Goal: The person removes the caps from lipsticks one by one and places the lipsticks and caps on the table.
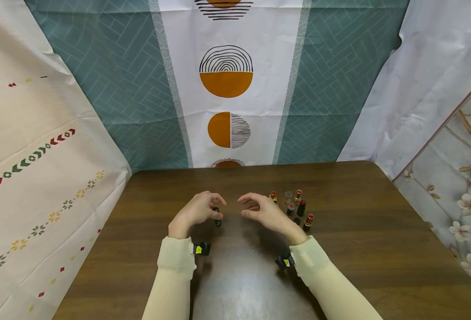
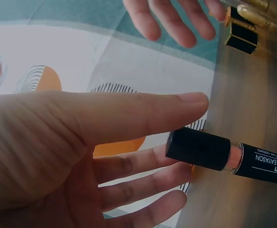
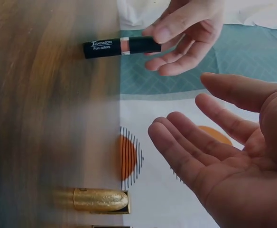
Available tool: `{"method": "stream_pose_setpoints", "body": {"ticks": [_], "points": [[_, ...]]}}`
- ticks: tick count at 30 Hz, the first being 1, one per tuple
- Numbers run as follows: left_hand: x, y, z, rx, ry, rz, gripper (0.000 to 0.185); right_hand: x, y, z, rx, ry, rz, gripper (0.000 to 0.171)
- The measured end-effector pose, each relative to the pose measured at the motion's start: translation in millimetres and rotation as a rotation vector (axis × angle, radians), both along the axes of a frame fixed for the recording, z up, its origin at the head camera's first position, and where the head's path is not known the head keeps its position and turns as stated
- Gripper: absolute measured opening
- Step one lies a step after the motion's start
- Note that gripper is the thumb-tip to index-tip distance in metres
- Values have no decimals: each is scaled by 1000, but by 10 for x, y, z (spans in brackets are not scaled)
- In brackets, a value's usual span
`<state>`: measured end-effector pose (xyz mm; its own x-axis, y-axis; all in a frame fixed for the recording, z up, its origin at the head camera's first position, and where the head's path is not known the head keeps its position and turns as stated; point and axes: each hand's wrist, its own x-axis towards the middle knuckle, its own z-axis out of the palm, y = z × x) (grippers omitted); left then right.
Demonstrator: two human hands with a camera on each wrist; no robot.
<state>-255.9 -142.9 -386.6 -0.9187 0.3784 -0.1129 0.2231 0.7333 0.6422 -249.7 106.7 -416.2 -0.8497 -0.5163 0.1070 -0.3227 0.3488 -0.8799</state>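
A black lipstick tube [image 1: 218, 221] with a pinkish band and white lettering stands upright on the table, its cap end up. My left hand [image 1: 196, 210] is at its top, thumb straight and fingers loosely spread around the cap. In the left wrist view the thumb lies beside the lipstick cap [image 2: 198, 148]; whether it touches cannot be told. To the right, my right hand [image 1: 271, 215] hovers over the table with fingers apart, holding nothing. The right wrist view shows its relaxed fingers [image 3: 190, 166] and the same lipstick [image 3: 103, 48] by the left hand.
Several lipsticks stand beyond the right hand, including a black one with a red tip [image 1: 301, 208] and one with a gold collar [image 1: 309, 221]. A clear-topped tube [image 1: 288, 196] is among them. The brown table [image 1: 363, 258] meets a patterned cloth [image 1: 259, 89] at its far edge.
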Motion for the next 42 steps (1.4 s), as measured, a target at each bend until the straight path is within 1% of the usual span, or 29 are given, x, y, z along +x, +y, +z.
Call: {"method": "stream_pose_setpoints", "body": {"ticks": [6, 12, 14, 18, 22, 25, 28, 32, 34, 36, 39, 42], "points": [[1, -27, -23, 13, 6, -3, 27, -11, -15, -14, -30, -5, -3, 34], [11, -83, -21, 51, -13, 13, 26, -10, -26, -14, -46, -5, 23, 35], [9, -92, -15, 43, -15, 20, 27, -10, -32, -19, -47, -1, 33, 34], [-18, -82, -57, 6, 4, -6, 26, -5, -52, -57, -59, -7, 44, 33], [-42, -50, -96, -6, 12, -34, 24, -1, -89, -126, -34, -13, 48, 33], [-42, -29, -103, -5, 11, -39, 22, 9, -115, -171, -9, -19, 52, 34], [-41, -18, -110, -9, 17, -36, 20, 11, -124, -208, -1, -24, 46, 34], [-51, -9, -132, -3, 48, -5, 14, 9, -118, -234, -3, -34, 43, 34], [-58, -9, -140, 19, 63, 14, 12, 9, -115, -239, -10, -38, 40, 34], [-65, -9, -148, 62, 62, 20, 10, -5, -112, -257, -19, -36, 37, 34], [-72, -7, -152, 133, 41, 13, 9, -17, -109, -270, -23, -38, 28, 35], [-77, 6, -145, 177, 39, -10, 9, -27, -115, -279, -19, -45, 22, 36]]}}
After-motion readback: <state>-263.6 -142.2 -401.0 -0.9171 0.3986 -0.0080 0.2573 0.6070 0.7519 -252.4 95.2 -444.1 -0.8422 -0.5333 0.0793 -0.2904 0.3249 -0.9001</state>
